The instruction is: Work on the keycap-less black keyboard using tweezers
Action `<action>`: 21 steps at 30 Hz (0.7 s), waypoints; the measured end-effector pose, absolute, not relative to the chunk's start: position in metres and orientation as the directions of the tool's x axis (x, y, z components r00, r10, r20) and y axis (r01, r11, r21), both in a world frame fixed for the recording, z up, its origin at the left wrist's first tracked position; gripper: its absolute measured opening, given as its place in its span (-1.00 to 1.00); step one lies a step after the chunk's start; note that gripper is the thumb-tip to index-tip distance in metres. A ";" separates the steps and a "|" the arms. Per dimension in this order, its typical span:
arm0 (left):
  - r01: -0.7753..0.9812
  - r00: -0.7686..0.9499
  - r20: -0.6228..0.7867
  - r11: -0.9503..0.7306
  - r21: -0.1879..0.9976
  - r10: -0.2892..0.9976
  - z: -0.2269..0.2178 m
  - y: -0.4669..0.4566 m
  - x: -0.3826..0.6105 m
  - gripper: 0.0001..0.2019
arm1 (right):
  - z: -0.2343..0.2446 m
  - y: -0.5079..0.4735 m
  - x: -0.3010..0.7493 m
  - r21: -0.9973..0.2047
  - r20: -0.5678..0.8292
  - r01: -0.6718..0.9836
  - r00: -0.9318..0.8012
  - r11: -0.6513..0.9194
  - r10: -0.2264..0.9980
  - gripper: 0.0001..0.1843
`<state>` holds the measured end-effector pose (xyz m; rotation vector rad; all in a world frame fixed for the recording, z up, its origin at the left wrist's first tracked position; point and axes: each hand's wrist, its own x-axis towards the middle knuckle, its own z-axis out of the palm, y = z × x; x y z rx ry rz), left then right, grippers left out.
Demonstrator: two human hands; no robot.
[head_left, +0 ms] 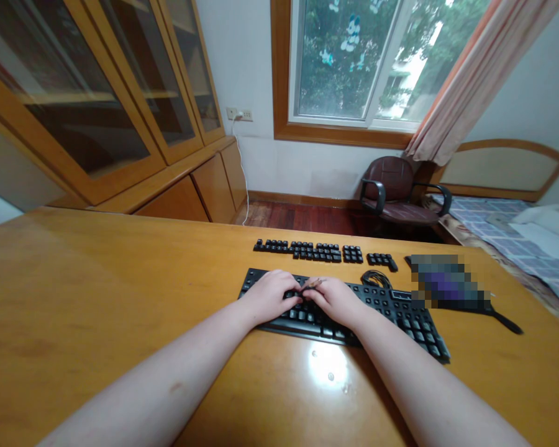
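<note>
A black keyboard (400, 313) lies on the wooden desk (97, 298). My left hand (271, 294) rests curled on its left part, fingers bent over the keys. My right hand (336, 299) is right beside it, fingers pinched round a small thin brownish tool (313, 284) that points at the keys between both hands. Behind the keyboard, rows of loose black keycaps (307, 249) are laid out in a line, with smaller groups (381, 259) to their right.
A coiled black cable (375, 278) lies behind the keyboard. A blurred dark object (447, 282) sits at the right with a black handle sticking out (507, 321). Beyond the desk stand a brown armchair (395, 192), a bed (517, 236) and a glass-door cabinet (121, 105).
</note>
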<state>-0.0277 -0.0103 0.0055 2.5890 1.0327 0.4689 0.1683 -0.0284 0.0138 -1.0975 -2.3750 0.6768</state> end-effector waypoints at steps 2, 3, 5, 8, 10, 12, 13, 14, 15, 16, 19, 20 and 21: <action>0.584 0.696 0.189 -0.699 0.412 0.693 0.005 -0.010 -0.028 -0.83 | 0.012 -0.029 0.170 -0.582 0.216 0.553 -0.601 0.596 0.769 -0.74; 0.578 0.700 0.191 -0.703 0.415 0.688 0.005 -0.010 -0.028 -0.83 | 0.011 -0.029 0.171 -0.570 0.235 0.549 -0.603 0.611 0.762 -0.73; 0.571 0.705 0.193 -0.707 0.418 0.683 0.006 -0.010 -0.028 -0.82 | 0.009 -0.030 0.173 -0.536 0.270 0.549 -0.608 0.641 0.746 -0.73; 0.571 0.707 0.189 -0.707 0.418 0.682 0.006 -0.009 -0.028 -0.81 | 0.007 -0.032 0.174 -0.493 0.303 0.560 -0.606 0.665 0.735 -0.73; 0.573 0.710 0.177 -0.705 0.418 0.682 0.006 -0.009 -0.028 -0.80 | 0.007 -0.033 0.174 -0.481 0.311 0.572 -0.597 0.664 0.739 -0.72; 0.577 0.711 0.165 -0.702 0.418 0.683 0.005 -0.008 -0.027 -0.79 | 0.007 -0.033 0.173 -0.480 0.310 0.581 -0.589 0.658 0.746 -0.71; 0.578 0.713 0.160 -0.701 0.417 0.683 0.006 -0.008 -0.027 -0.79 | 0.007 -0.033 0.173 -0.481 0.309 0.584 -0.586 0.654 0.749 -0.71; 0.580 0.714 0.157 -0.702 0.413 0.682 0.006 -0.008 -0.027 -0.79 | 0.007 -0.033 0.173 -0.481 0.308 0.587 -0.582 0.651 0.753 -0.70; 0.583 0.714 0.157 -0.704 0.405 0.682 0.006 -0.009 -0.027 -0.79 | 0.008 -0.033 0.172 -0.481 0.306 0.592 -0.578 0.647 0.756 -0.69; 0.589 0.714 0.158 -0.707 0.393 0.682 0.007 -0.009 -0.027 -0.79 | 0.008 -0.033 0.172 -0.479 0.305 0.598 -0.573 0.642 0.761 -0.68; 0.609 0.711 0.157 -0.711 0.350 0.686 0.010 -0.011 -0.027 -0.79 | 0.009 -0.035 0.171 -0.473 0.300 0.615 -0.561 0.631 0.771 -0.64; 0.612 0.712 0.154 -0.713 0.342 0.685 0.011 -0.012 -0.027 -0.79 | 0.010 -0.035 0.171 -0.477 0.300 0.615 -0.557 0.628 0.774 -0.63; 0.608 0.717 0.152 -0.716 0.342 0.681 0.012 -0.013 -0.026 -0.79 | 0.011 -0.036 0.172 -0.489 0.304 0.617 -0.541 0.616 0.784 -0.62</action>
